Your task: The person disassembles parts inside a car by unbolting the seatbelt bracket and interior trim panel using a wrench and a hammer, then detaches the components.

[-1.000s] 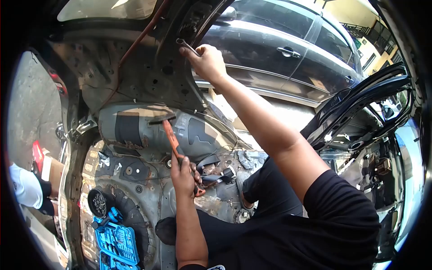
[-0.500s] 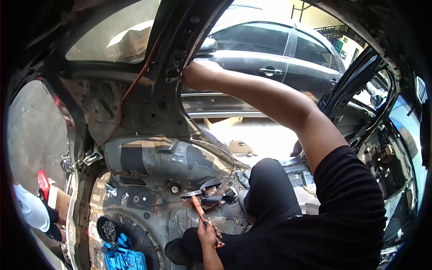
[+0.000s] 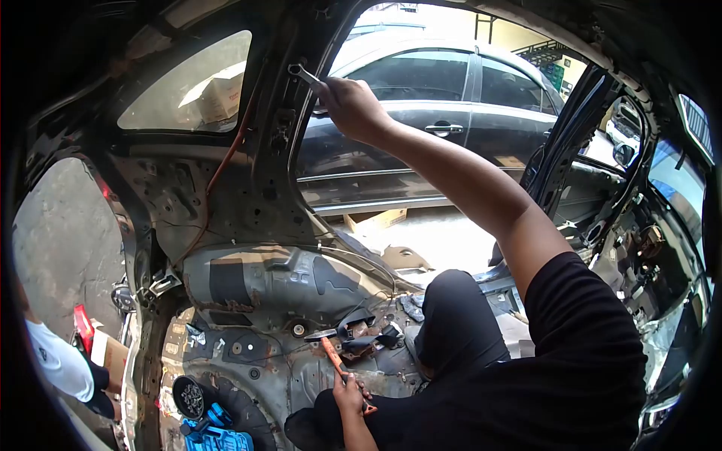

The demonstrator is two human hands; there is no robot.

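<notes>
My right hand [image 3: 355, 109] is raised at the door pillar [image 3: 282, 161], its fingers closed around a silver wrench [image 3: 307, 74]. The wrench's far end rests at the upper part of the dark pillar, at what looks like a fastener. Low in front of me, my left hand [image 3: 350, 392] grips a hammer [image 3: 332, 353] by its orange handle. The metal head points up and away, above the bare car floor. Near that head lie a dark curved strap-like piece [image 3: 353, 323] and other loose dark parts.
A black bowl of small metal fasteners [image 3: 188, 397] stands by a blue tool case [image 3: 218, 440] at lower left. The rusty wheel arch [image 3: 263, 282] bulges below the pillar. Outside are a dark car [image 3: 421, 128] and, at left, a person in a white shirt [image 3: 60, 361].
My right hand has moved higher up the pillar with the wrench, which now shows more clearly. My left hand keeps hold of the hammer. The view has shifted slightly.
</notes>
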